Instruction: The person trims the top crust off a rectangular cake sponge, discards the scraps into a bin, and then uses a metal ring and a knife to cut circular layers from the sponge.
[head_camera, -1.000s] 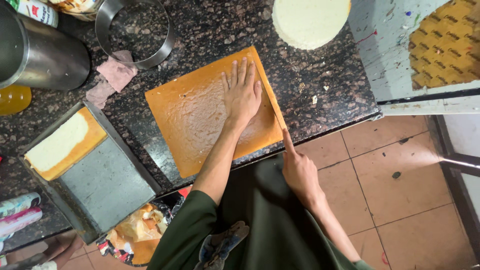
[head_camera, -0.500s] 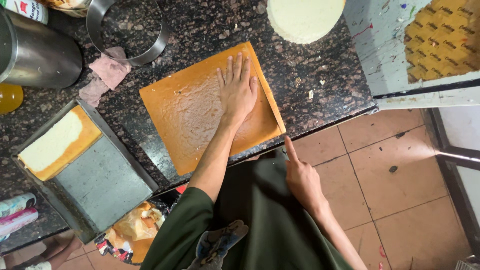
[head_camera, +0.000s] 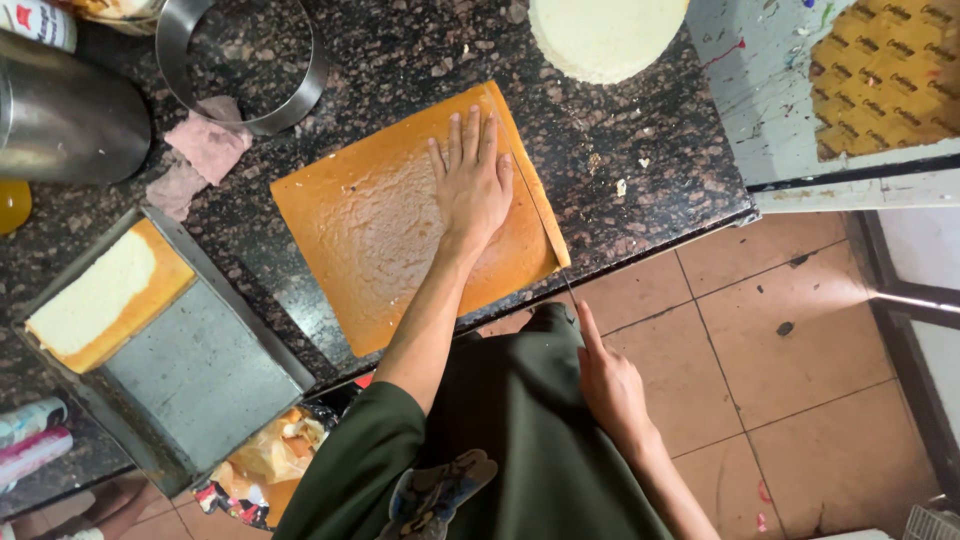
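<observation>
Granite counter (head_camera: 640, 140): left hand (head_camera: 472, 185) fingers flat on cake sheet (head_camera: 380, 230), right hand (head_camera: 605, 385) w/ knife (head_camera: 545, 225).

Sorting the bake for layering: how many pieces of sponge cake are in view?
3: the square sponge sheet under the left hand, a sponge slab in the metal tray, a round cake at the top edge.

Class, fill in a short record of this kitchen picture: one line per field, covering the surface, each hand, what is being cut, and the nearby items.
Surface: dark speckled stone counter
Left hand: flat, fingers spread, pressing on the square orange sponge cake sheet
Right hand: below the counter edge, gripping a long thin knife, index finger along it
Knife position: along the sheet's right edge
Metal baking tray: left, holds a smaller cake slab
Round metal ring: behind the sheet
</observation>
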